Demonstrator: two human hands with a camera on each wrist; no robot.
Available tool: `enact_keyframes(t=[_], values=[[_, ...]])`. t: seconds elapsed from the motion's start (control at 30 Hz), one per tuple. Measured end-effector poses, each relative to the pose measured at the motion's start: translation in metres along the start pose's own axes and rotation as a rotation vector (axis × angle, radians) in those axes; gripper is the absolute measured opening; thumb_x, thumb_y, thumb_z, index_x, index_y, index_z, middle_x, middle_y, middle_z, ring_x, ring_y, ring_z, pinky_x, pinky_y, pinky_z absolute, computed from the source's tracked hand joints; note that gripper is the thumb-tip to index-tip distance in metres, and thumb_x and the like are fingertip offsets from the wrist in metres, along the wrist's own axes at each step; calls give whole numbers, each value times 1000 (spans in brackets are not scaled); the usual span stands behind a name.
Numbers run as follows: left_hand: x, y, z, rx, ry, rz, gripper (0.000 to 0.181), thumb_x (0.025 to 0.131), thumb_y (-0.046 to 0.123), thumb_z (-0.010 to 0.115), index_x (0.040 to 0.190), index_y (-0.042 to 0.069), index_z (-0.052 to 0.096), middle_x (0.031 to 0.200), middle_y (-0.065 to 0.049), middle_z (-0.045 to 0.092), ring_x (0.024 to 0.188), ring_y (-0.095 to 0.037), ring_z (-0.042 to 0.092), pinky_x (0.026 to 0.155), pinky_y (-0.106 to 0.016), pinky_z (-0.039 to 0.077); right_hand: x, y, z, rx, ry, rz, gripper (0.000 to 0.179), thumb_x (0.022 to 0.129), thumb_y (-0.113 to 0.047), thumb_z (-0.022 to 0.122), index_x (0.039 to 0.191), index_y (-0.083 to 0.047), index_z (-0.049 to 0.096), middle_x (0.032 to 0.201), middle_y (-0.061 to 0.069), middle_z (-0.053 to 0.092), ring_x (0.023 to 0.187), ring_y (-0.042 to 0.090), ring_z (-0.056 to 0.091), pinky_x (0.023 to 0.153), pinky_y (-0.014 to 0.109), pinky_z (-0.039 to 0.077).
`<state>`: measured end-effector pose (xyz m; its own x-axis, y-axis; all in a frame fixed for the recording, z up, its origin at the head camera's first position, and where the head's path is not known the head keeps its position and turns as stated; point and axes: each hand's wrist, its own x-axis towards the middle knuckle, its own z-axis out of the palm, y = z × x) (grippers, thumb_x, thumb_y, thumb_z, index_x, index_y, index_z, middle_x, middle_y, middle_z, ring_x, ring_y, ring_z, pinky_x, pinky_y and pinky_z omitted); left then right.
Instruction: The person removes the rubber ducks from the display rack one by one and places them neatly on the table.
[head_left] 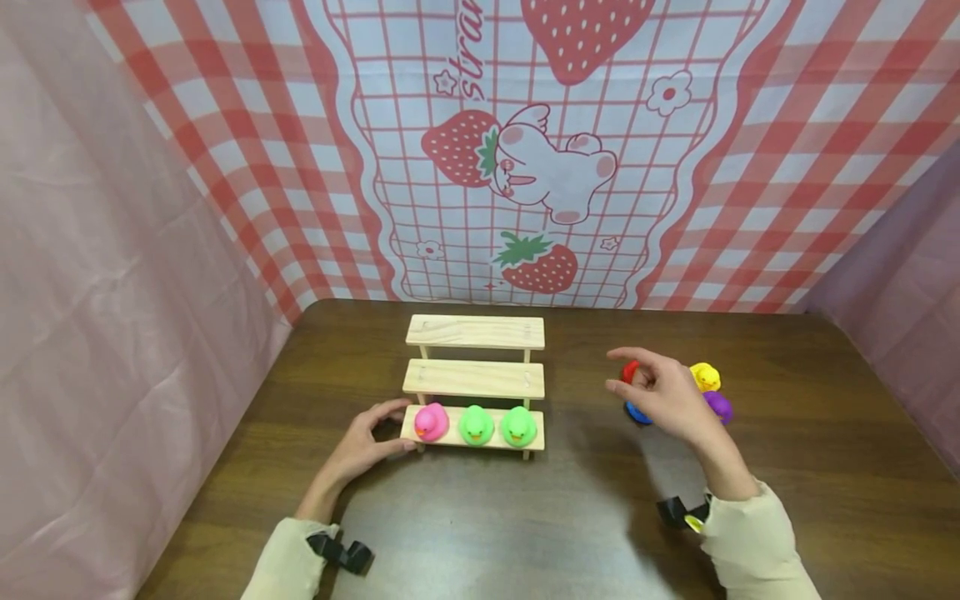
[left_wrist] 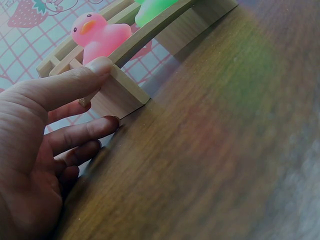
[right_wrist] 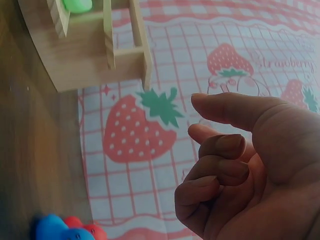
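Note:
A three-tier wooden display shelf [head_left: 472, 379] stands on the table, with a pink rubber duck [head_left: 431, 423] and two green rubber ducks [head_left: 476, 426] in a row along its lowest step. My left hand [head_left: 362, 446] holds the left end of that step, thumb on its front corner beside the pink duck, as the left wrist view shows. To the right of the shelf, my right hand [head_left: 671, 400] is held above the table with nothing in it. Its thumb and index finger are spread apart, the other fingers bent. Partly hidden beneath it are a red duck [head_left: 629, 371] and a blue duck [right_wrist: 52, 230].
A yellow duck [head_left: 705, 377] and a purple duck [head_left: 718, 407] sit right of my right hand. The shelf's upper two steps hold no ducks. Behind the brown table [head_left: 480, 525] hangs a strawberry-print cloth [head_left: 555, 192]; a pale pink curtain [head_left: 127, 292] hangs at left.

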<state>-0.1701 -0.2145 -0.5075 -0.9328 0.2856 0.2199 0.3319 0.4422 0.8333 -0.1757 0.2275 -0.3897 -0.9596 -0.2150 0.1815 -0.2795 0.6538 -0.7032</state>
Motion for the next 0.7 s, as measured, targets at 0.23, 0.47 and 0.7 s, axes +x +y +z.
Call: enact_keyframes(t=[0.23,0.47,0.7], values=[[0,0,0,1,-1,-17,58,77,12,85,130,2,63,102,-10,74,106,-9,60,104,-35,43,3,-6,15,21,-31,-25,39,89,-15,75,125,-5,64,57,-5,43,49,4,37,49,24,34],[0,-1,0,-10,-6,1,58,78,11,85,131,2,62,102,-10,75,106,-10,60,104,-33,43,4,-14,28,17,-63,-18,40,89,-18,76,125,-5,64,58,-4,42,50,6,37,50,24,34],[0,-1,0,-9,-5,-4,58,78,11,85,131,2,63,102,-9,75,106,-10,60,104,-33,43,3,-21,46,40,-103,-44,40,87,-19,77,123,-8,66,56,-7,41,48,4,37,48,23,33]])
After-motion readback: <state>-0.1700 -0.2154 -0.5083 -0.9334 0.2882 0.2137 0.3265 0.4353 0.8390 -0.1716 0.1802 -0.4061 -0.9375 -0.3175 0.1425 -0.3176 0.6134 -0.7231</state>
